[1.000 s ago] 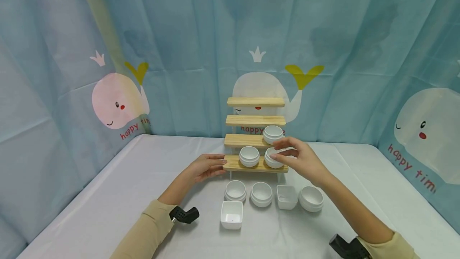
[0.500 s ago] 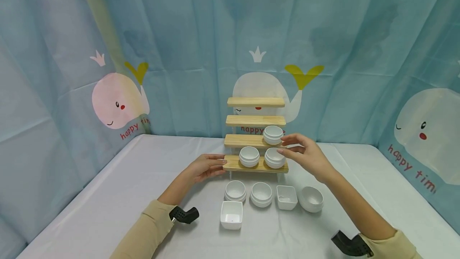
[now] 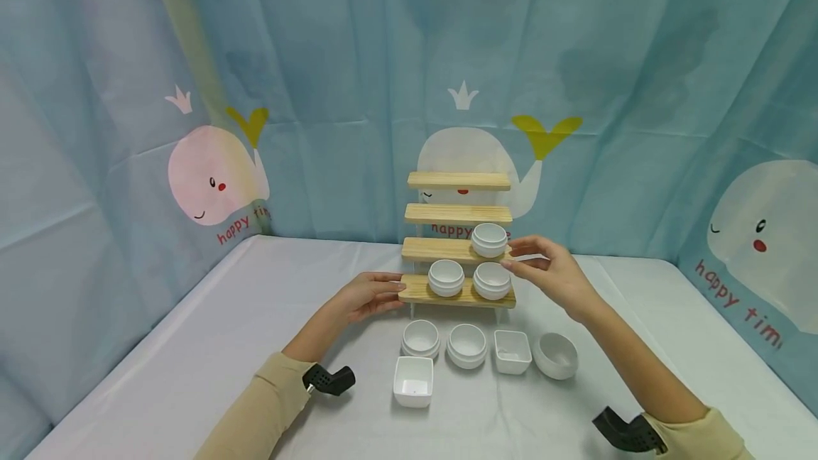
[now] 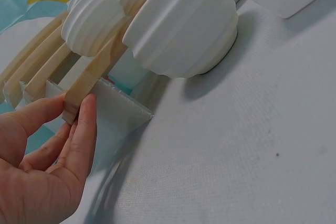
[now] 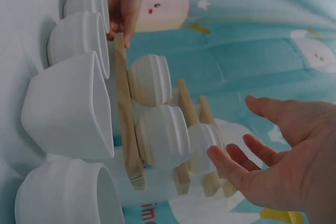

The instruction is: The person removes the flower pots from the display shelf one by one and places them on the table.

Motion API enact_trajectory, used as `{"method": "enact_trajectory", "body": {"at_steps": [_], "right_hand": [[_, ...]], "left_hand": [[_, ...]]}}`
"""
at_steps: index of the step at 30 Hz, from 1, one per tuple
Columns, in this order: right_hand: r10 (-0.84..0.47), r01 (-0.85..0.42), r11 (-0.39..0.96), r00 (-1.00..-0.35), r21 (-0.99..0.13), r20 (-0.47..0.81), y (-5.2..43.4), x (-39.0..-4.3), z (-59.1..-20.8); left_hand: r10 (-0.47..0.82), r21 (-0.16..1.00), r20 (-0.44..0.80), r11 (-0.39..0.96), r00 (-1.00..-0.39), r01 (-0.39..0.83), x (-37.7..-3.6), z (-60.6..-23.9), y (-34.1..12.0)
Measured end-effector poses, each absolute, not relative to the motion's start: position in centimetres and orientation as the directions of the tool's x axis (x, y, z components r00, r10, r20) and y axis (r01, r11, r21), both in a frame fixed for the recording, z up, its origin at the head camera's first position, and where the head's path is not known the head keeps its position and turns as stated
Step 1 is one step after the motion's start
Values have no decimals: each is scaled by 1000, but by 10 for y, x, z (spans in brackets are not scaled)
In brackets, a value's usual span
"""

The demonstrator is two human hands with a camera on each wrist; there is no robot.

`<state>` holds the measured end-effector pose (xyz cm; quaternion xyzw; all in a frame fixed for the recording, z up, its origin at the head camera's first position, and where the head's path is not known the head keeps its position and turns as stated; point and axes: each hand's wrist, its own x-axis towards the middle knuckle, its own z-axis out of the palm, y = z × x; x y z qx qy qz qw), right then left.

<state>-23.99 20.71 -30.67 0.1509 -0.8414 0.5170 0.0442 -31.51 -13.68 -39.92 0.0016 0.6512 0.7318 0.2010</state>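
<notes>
The right hand (image 3: 554, 274) hovers just right of the wooden stepped rack (image 3: 457, 245), fingers relaxed and slightly spread, holding nothing. Nearest its fingertips is a round white bowl (image 3: 492, 280) on the right end of the lowest step, with a second round bowl (image 3: 446, 277) beside it on that step and a third (image 3: 489, 239) one step up. The right wrist view shows a clear gap between the open fingers (image 5: 231, 167) and the bowls, which the head view leaves uncertain because hand and bowl overlap there. The left hand (image 3: 369, 294) rests at the rack's left end; the left wrist view shows the thumb (image 4: 83, 129) and a straight finger against the end of the lowest board (image 4: 86, 80), a contact the head view only suggests. On the white table (image 3: 192, 346) in front of the rack sit two round bowls (image 3: 420, 338) (image 3: 467, 343), two square dishes (image 3: 512, 351) (image 3: 412, 380) and a larger round bowl (image 3: 555, 354). The rack's white legs are mostly hidden, and the wrist cameras cut off the upper steps. One second ago the right hand's fingers curled around the lower right bowl; they have since let go and drawn back to the right. The left hand has not moved.
</notes>
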Motion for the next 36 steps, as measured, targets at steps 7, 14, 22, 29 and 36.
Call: {"method": "enact_trajectory", "body": {"at_steps": [7,14,22,29,36], "right_hand": [[-191,-271,432,-960,-860,207,209,-244,-309],[-171,-250,455,-966,-855,191,210,-251,-310],[-173,-251,466,-966,-848,191,211,-262,-309],[-174,-241,481,-969,-843,177,212,-270,-306],[-195,-245,476,-966,-844,170,211,-277,-302]], "left_hand": [[292,953,-263,-69,-920,-295,-315,-398,-136],[288,952,-267,-68,-920,-298,-315,-398,-136],[289,954,-260,-67,-921,-291,-315,-398,-136],[288,956,-258,-64,-922,-287,-314,-398,-136],[284,956,-259,-62,-923,-287,-315,-398,-136]]}}
